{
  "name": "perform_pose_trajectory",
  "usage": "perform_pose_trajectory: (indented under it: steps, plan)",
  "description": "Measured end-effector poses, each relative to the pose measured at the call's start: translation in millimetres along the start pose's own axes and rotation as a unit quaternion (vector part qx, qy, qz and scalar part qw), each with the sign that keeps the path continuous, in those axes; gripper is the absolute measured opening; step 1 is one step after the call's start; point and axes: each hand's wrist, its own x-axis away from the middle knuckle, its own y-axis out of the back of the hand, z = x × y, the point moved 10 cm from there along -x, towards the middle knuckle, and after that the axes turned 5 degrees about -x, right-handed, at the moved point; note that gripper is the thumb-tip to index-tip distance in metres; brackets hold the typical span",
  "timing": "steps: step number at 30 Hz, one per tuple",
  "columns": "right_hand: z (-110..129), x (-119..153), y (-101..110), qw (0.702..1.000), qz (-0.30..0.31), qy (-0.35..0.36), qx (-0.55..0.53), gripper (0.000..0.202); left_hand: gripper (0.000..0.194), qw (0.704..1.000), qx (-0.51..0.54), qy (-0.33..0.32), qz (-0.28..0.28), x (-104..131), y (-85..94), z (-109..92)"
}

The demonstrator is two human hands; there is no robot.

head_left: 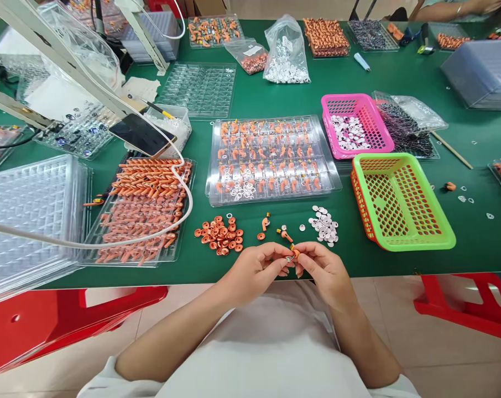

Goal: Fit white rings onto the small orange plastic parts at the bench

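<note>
At the table's near edge, my left hand (259, 272) and my right hand (325, 272) meet fingertip to fingertip. My right thumb and fingers pinch a small orange curved part (295, 253). Against it, my left fingers hold a tiny silvery piece (290, 258), partly hidden by the fingertips. Just beyond lie a loose orange part with a yellow end (285, 235) and another orange curved part (265, 223). A pile of copper-coloured round caps (222, 236) sits left of my hands. To the right is a pile of white discs (325, 226).
Ahead lies a clear compartment tray (275, 188) of orange parts. A pink basket (383, 141) and a green basket (443, 240) stand right. Leftward are an orange-part tray (130, 260), stacked clear trays (22, 199), a phone (142, 134) and a white cable (188, 204) crossing overhead.
</note>
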Motion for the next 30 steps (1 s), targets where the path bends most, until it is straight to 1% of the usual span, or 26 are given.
perform_pose_trajectory:
  steps: [2, 3, 6, 7, 9, 13, 17, 19, 20, 22, 25, 27, 28, 29, 30]
  plan:
    - [-3.7, -1.9, -2.2, 0.998, 0.023, -0.012, -0.057, 0.021, 0.023, 1.000, -0.017, -0.008, 0.021, 2.7, 1.0, -2.6]
    - [-4.9, -2.6, -4.1, 0.996, 0.036, -0.020, -0.078, 0.021, 0.024, 1.000, -0.018, -0.010, 0.023, 3.3, 3.6, -3.9]
    - [-7.0, -2.8, -12.4, 0.989, 0.074, -0.052, -0.116, 0.026, 0.025, 1.000, 0.013, -0.017, 0.004, 1.9, 15.9, -6.8]
    - [-6.9, -2.7, -15.6, 0.987, 0.083, -0.061, -0.125, 0.028, 0.026, 0.999, 0.030, -0.018, 0.006, 0.8, 18.0, -6.8]
    - [-5.6, -3.0, -21.3, 0.983, 0.094, -0.073, -0.141, 0.031, 0.026, 0.996, 0.075, -0.010, 0.038, -1.9, 15.2, -5.0]
    - [-3.6, -3.5, -34.0, 0.974, 0.128, -0.090, -0.161, 0.036, 0.029, 0.978, 0.160, 0.015, 0.134, -5.6, 0.5, -2.1]
    - [-3.4, -1.7, -41.7, 0.968, 0.170, -0.108, -0.150, 0.038, 0.030, 0.965, 0.162, 0.042, 0.201, -7.3, -10.0, -0.7]
    - [-3.2, -1.5, -40.3, 0.971, 0.171, -0.108, -0.125, 0.040, 0.031, 0.963, 0.153, 0.053, 0.215, -7.7, -13.2, 0.6]
    - [-2.5, -1.7, -38.5, 0.974, 0.166, -0.103, -0.110, 0.039, 0.032, 0.964, 0.152, 0.053, 0.211, -8.3, -13.5, 0.6]
    - [1.2, -3.6, -31.9, 0.984, 0.143, -0.078, -0.074, 0.034, 0.029, 0.971, 0.150, 0.045, 0.183, -10.4, -11.7, 0.1]
    - [15.0, -7.4, -13.2, 0.997, 0.069, 0.004, 0.043, 0.023, 0.023, 0.989, 0.107, 0.023, 0.097, -13.4, -3.4, 0.7]
    - [30.8, -6.4, -2.9, 0.987, 0.020, 0.077, 0.141, 0.015, 0.017, 0.999, 0.019, -0.005, 0.027, -13.9, 4.8, -1.1]
    - [38.8, -4.6, -0.9, 0.977, 0.006, 0.112, 0.179, 0.012, 0.015, 0.999, -0.044, -0.027, -0.006, -13.5, 8.4, -4.2]
    - [45.8, -2.2, -0.9, 0.968, 0.001, 0.141, 0.207, 0.008, 0.014, 0.992, -0.112, -0.056, -0.035, -12.5, 10.7, -9.1]
    - [51.6, 0.3, -2.7, 0.960, 0.002, 0.164, 0.227, 0.005, 0.013, 0.978, -0.177, -0.090, -0.058, -10.9, 11.2, -15.1]
